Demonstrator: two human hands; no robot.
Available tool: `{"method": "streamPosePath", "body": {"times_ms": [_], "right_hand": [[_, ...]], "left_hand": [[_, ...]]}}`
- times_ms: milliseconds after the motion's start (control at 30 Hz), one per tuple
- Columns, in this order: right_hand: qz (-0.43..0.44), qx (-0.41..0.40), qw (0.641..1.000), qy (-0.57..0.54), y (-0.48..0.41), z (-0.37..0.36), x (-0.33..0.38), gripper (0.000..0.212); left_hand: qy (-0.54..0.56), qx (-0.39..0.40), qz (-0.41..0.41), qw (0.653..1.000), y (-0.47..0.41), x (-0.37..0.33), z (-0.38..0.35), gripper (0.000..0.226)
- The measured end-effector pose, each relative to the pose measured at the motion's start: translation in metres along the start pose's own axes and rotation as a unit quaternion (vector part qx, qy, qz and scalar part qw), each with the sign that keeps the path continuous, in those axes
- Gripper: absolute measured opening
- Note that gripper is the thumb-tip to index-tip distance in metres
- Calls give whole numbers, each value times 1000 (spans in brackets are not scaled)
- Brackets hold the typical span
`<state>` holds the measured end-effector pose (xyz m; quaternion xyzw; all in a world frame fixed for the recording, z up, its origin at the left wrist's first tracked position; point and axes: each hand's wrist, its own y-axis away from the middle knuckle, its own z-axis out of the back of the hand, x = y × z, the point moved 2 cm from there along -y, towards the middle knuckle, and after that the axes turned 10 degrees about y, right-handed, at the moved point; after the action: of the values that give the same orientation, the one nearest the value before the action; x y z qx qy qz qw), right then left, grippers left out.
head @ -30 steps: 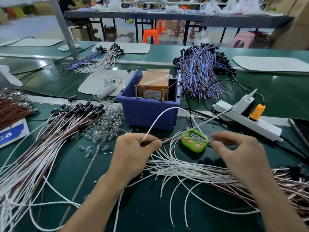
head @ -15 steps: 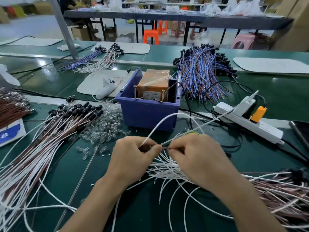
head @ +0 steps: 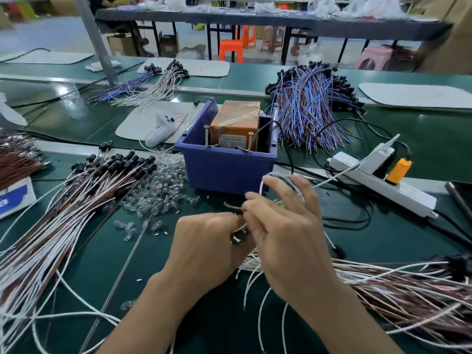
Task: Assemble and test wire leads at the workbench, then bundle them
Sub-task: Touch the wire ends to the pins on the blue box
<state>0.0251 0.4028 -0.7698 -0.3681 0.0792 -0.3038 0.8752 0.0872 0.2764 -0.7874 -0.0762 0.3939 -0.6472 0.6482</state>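
Note:
My left hand (head: 207,247) and my right hand (head: 283,226) meet at the middle of the green bench. Between them they hold a wire lead (head: 233,206) with a brown twisted end and a white strand. The left hand grips its small black end piece. The right hand pinches the wire with thumb and forefinger, other fingers spread. A fan of white and brown leads (head: 398,290) lies under and right of my hands. Another pile with black caps (head: 84,198) lies at the left. The blue test box (head: 224,167) stands just behind my hands.
Small clear bulbs (head: 158,190) lie scattered left of the box. A white power strip (head: 383,185) with an orange plug sits at the right, black cables around it. A heap of blue and brown leads (head: 309,111) lies behind. A white gun-shaped tool (head: 159,131) rests on a mat.
My right hand moved left from the green timer to meet the left hand, then rose with fingers spread. The wire's brown end now sticks out between the hands. The timer is hidden.

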Motion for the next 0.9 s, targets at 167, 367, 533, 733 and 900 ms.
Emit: {"method": "streamPosePath", "body": {"times_ms": [167, 367, 533, 733, 900], "right_hand": [[-100, 33, 993, -60, 1, -5, -18, 25], [-211, 70, 971, -86, 5, -10, -44, 25], [-256, 68, 953, -145, 9, -14, -52, 25], [-261, 78, 947, -168, 9, -19, -54, 26], [-258, 81, 945, -183, 10, -20, -55, 24]], "left_hand": [[172, 4, 159, 972, -1, 13, 5, 16], [335, -13, 269, 903, -6, 25, 14, 20], [449, -46, 322, 832, -8, 31, 17, 19], [534, -75, 363, 760, -10, 31, 18, 27], [564, -116, 381, 723, -9, 30, 16, 25]]}}
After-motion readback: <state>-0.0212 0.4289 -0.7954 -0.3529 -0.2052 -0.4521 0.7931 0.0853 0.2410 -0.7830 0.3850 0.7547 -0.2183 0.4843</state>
